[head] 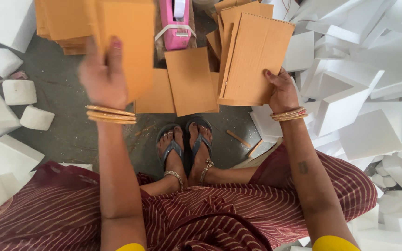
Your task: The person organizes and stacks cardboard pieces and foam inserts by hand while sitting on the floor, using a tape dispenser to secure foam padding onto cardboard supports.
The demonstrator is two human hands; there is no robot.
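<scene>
My left hand [102, 74] is raised and grips a brown cardboard sheet [129, 42], which is blurred. My right hand [282, 90] holds a small stack of corrugated cardboard sheets [254, 58] by its lower right edge, tilted upright. Between the two hands, loose cardboard sheets [189, 83] lie flat on the grey floor, just beyond my sandalled feet [184, 146].
A pink tape dispenser [177, 23] stands at the top centre. Another cardboard pile [63, 23] lies at top left. White foam blocks [350, 93] are heaped on the right, and several foam pieces [19, 92] lie on the left. A small wooden stick [238, 138] rests near my feet.
</scene>
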